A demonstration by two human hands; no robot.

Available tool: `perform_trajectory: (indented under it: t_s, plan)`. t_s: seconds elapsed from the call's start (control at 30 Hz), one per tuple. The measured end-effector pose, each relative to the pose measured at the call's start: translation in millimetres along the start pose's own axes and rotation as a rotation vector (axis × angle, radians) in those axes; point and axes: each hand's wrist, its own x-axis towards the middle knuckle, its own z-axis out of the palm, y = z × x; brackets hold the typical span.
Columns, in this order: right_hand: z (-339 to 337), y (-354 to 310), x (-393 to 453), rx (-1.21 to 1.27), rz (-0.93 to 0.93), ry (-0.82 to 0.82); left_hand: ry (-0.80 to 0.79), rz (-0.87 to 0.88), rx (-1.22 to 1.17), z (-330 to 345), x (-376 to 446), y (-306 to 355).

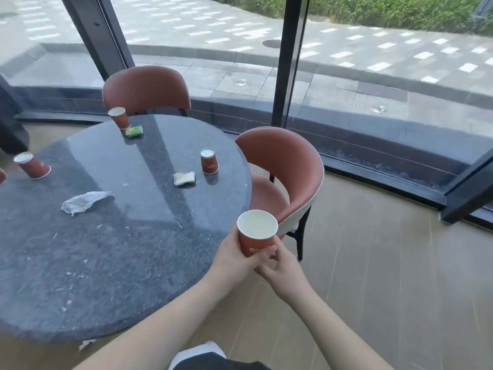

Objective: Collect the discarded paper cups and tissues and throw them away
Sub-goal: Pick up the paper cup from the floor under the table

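1. Left hand (pixel 234 256) wraps an upright red paper cup (pixel 256 233), held just off the round table (pixel 120 263) edge; right hand (pixel 282 271) pinches its base.
2. Open wood floor (pixel 386 276) to the right.
3. Glossy speckled stone top: three cups, crumpled tissue (pixel 82 202).

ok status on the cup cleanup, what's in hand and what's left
Left hand and right hand both on one upright cup, held off the table edge. Three cups, tissues still on table. Nothing blocking.
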Motion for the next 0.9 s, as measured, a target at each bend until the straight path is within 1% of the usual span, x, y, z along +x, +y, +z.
perform_trajectory:
  t_s: [0.07, 0.13, 0.23, 0.3, 0.5, 0.67, 0.9]
  plan:
    - [5.0, -4.2, 16.3, -0.037, 0.004, -0.064, 0.060, -0.020, 0.008, -11.7, 10.6, -1.8]
    - [9.5, -3.4, 36.2, -0.078, 0.014, -0.100, 0.114, -0.045, -0.035, -27.5, 26.2, -5.4]
    - [13.2, 1.9, 70.4, -0.127, 0.048, -0.035, 0.160, -0.055, -0.045, -55.7, 56.4, -8.8]
    - [17.0, 1.9, 92.3, -0.159, 0.058, -0.016, 0.170, -0.066, -0.025, -73.9, 77.0, -12.3]
    - [37.1, -4.5, 156.1, -0.202, 0.059, -0.052, 0.168, -0.091, -0.010, -112.3, 134.8, -28.4]
    - [51.0, 0.7, 197.1, -0.286, 0.039, -0.122, 0.147, -0.079, 0.008, -129.0, 172.7, -34.7]
    - [52.6, 16.1, 260.9, -0.341, 0.007, -0.214, 0.239, -0.145, -0.011, -136.9, 209.7, -45.9]
